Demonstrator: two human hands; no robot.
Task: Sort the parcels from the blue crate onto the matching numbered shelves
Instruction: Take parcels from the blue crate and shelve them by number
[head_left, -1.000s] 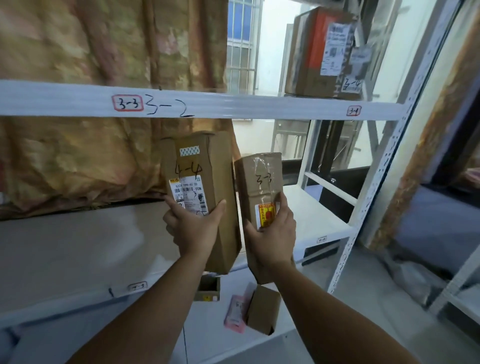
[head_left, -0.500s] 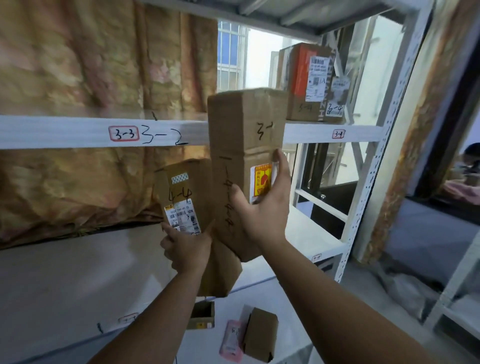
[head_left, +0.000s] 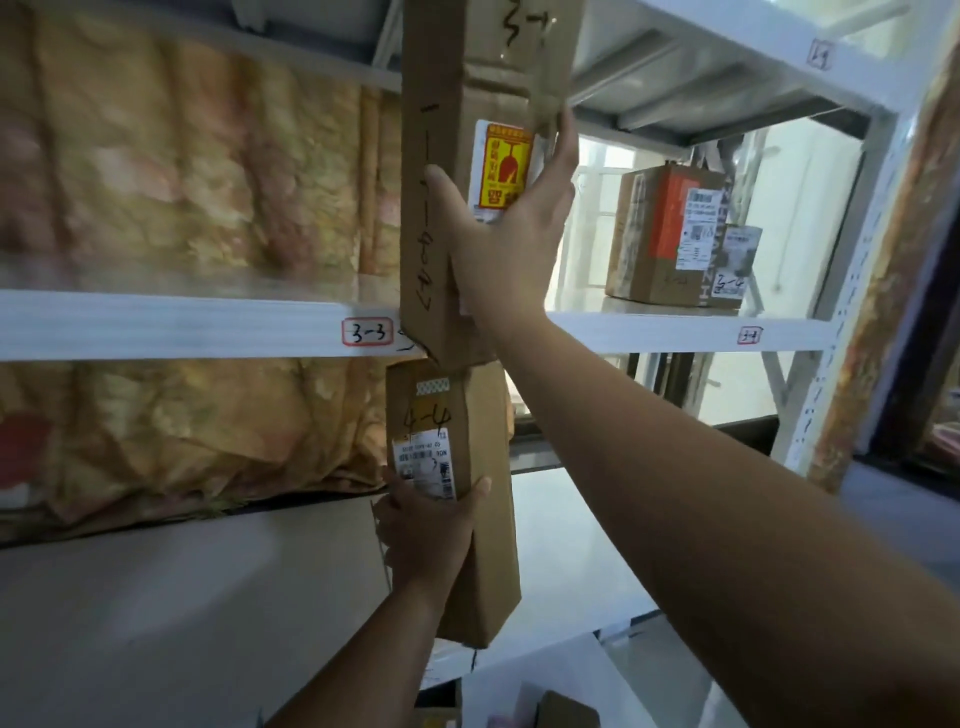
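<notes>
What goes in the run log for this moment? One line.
right hand: holds taped parcel raised at 3-3 label | left hand: holds 4-4 parcel low

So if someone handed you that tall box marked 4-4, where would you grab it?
Around the lower middle, from the front, fingers wrapping both narrow sides, as the left hand does now. The box marked 4-4 is tall, slim and upright, so its narrow width fits one palm. I'd guess gripping nearer the middle would steady it better than the very bottom.
</notes>
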